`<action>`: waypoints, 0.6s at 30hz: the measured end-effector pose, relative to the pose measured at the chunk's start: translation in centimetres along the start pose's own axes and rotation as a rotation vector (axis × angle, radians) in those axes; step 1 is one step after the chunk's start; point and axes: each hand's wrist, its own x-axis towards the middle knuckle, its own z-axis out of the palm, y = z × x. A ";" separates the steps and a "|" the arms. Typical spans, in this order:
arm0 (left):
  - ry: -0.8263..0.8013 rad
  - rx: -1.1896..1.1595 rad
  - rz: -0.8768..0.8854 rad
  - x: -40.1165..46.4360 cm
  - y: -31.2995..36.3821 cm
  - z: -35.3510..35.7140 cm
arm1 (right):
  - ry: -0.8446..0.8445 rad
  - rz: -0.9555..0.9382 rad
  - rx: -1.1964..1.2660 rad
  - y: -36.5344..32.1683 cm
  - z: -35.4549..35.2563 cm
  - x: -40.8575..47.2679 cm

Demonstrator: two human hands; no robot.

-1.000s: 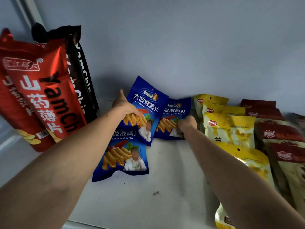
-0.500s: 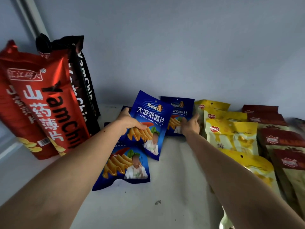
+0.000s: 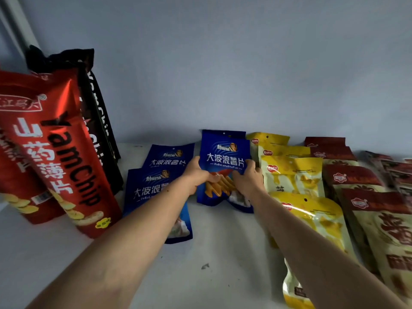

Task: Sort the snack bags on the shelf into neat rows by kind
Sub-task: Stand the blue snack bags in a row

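Head view, left to right: tall red yam chip bags (image 3: 55, 152) lean at the far left of the shelf (image 3: 211, 253), with a black bag (image 3: 95, 112) standing behind them. Next, two blue chip bags (image 3: 156, 186) lie flat, one overlapping the other. The left hand (image 3: 196, 175) and right hand (image 3: 247, 179) both grip a third blue bag (image 3: 225, 157) by its side edges, thumbs on its face, holding it upright near the back wall. A further blue edge shows just behind its top, so another bag likely stands there. To the right run a row of yellow bags (image 3: 294, 172) and then a row of red-topped bags (image 3: 352, 177), each overlapping front to back.

Risks, as I judge them: the held bag is soft and only pinched at its edges, so it could buckle or slump forward once released if its base is not seated against the wall. The right forearm passes close over the yellow row and could drag those bags askew. The leaning red bags could tip onto the flat blue pair.

Hidden or unclear: the left forearm covers much of the nearer flat blue bag, the fingers behind the held bag are out of sight, and the packs at the far right edge are blurred and cut off.
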 end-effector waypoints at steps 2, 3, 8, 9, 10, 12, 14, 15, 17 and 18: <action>0.032 0.167 0.059 0.5 -0.7 0.4 | -0.027 -0.027 -0.129 0.5 0.3 -0.8; 0.061 0.237 0.082 0.7 -1.0 0.4 | -0.049 -0.062 -0.216 0.8 0.5 -1.2; 0.062 0.450 0.113 0.6 -0.9 -0.2 | -0.253 -0.230 -0.605 2.0 1.6 -3.3; 0.049 0.474 0.123 0.6 -0.7 -0.3 | -0.293 -0.232 -0.623 2.0 1.6 -3.3; 0.039 0.470 0.125 0.4 -0.5 -0.5 | -0.319 -0.234 -0.636 2.0 1.6 -3.3; 0.039 0.418 0.134 0.0 -0.1 -1.1 | -0.334 -0.244 -0.663 2.0 1.4 -2.9; 0.071 0.433 0.176 -0.6 0.4 -2.2 | -0.341 -0.233 -0.683 1.8 1.2 -2.6; 0.103 0.471 0.207 -0.9 0.6 -3.0 | -0.330 -0.238 -0.697 1.5 1.2 -2.6; 0.184 0.603 0.233 -1.4 1.1 -4.7 | -0.203 -0.299 -0.715 0.6 1.3 -3.0; 0.225 0.689 0.223 -1.7 1.3 -5.6 | -0.110 -0.355 -0.696 -0.1 1.6 -3.4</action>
